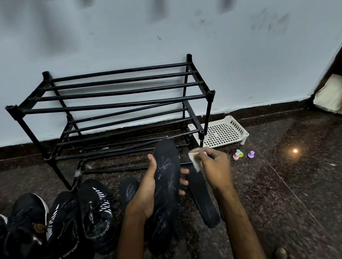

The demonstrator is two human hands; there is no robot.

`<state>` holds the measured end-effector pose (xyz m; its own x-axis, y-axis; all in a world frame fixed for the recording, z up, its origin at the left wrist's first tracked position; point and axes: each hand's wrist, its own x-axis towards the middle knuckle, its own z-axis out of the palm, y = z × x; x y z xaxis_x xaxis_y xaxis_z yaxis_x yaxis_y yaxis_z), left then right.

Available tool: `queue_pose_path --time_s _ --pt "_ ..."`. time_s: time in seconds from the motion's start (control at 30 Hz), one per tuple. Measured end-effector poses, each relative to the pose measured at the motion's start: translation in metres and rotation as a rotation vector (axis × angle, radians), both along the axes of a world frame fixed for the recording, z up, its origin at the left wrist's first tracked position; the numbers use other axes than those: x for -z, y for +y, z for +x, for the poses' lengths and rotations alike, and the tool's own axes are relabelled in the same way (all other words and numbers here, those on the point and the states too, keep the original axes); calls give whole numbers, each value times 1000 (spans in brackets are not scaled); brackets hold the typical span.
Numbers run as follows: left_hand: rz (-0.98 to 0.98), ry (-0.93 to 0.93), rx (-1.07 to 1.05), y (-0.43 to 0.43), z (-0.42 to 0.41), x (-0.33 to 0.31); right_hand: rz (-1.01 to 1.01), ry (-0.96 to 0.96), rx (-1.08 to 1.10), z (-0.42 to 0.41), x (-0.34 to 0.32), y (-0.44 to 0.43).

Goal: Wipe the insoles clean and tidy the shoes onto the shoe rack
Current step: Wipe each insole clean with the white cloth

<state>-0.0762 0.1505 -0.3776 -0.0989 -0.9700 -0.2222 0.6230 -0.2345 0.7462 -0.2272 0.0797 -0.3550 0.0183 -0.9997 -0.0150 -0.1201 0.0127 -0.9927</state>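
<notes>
Now: left hand (148,190) grips an insole (166,183), right hand (212,165) pinches a wipe (195,161)

The left hand holds the black insole from beneath, with the thumb lying up its left edge and the fingertips wrapping round its right edge. The insole's toe end points away from the person, and its heel end runs down past the left wrist. Pale chalky smears mark its face.

Just to the right, the right hand hangs with its fingers curled on a small white wipe, pinched at the fingertips. The wipe sits beside the insole's upper right edge; whether the two touch cannot be told.

Under the right hand and forearm a second insole (203,196) lies flat on the dark speckled floor (295,190). Close to the left of the left hand lies a third insole (129,189), also smeared and partly hidden by the wrist. Further left stand two striped shoes (96,214) side by side, then a plainer black shoe (26,214).

Beyond both hands the black shoe rack (112,104) stands against a pale wall (158,37). Past the right hand a white perforated tray (222,132) lies by the rack's right leg. Nearer that hand are small coloured plastic pieces (238,154).
</notes>
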Motion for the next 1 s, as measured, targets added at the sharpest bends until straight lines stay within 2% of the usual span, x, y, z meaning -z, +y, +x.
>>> queue_pose_path --time_s 0.13,0.2,0.33,0.43,0.53,0.7,0.77,0.83,1.0 --pt "-16 -11 -95 -2 8 3 64 181 33 -4 8 11" --pt "-18 -8 -94 -1 10 2 144 213 21 -6 17 12" --pt "11 -24 -84 0 8 -1 212 -8 -68 -1 25 11" --pt "40 -27 -71 0 5 -3 41 -11 -23 0 16 11" --pt "65 -13 -57 -1 2 -6 -230 142 23 1 -6 16" --pt "107 -2 -44 2 -4 -14 -533 486 -104 19 -11 19" --pt "128 5 -54 3 -5 -16 -553 592 -182 21 -2 19" --pt "138 10 -43 3 -6 -19 -543 619 -233 16 2 21" --pt "145 -42 11 5 -12 -22 -591 572 -146 16 -3 19"
